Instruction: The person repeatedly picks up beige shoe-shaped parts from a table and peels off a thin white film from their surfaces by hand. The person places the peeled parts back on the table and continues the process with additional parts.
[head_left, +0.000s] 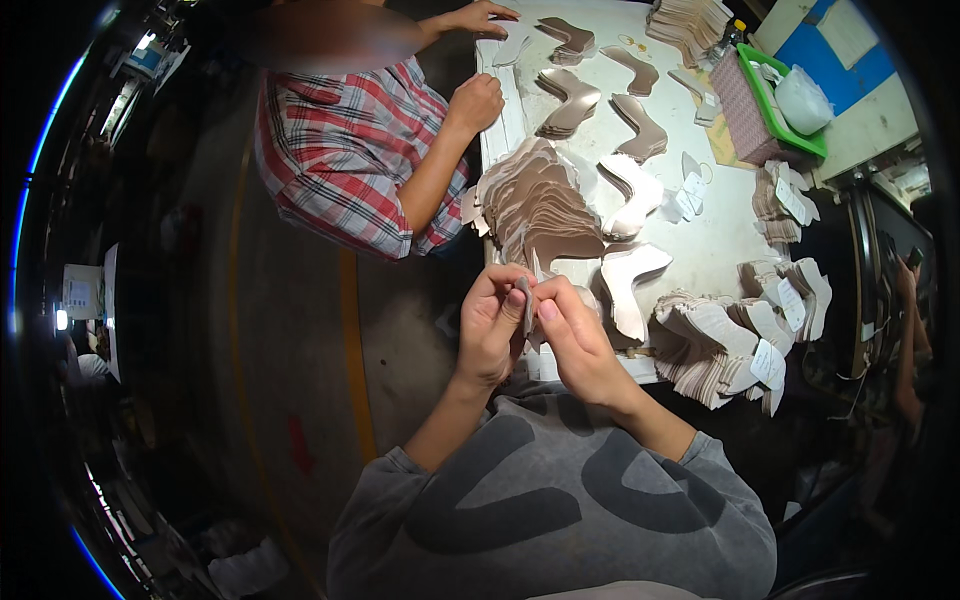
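Head-worn fisheye, looking down

The single camera sat on the person's head and faced steeply down, close above the left hand [490,325] and right hand [580,340], with the white table [700,250] ahead bending toward the rim.

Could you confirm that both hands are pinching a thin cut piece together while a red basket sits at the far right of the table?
Not quite: the basket is green, as the head view shows. The left hand and right hand do pinch the thin cut piece together.
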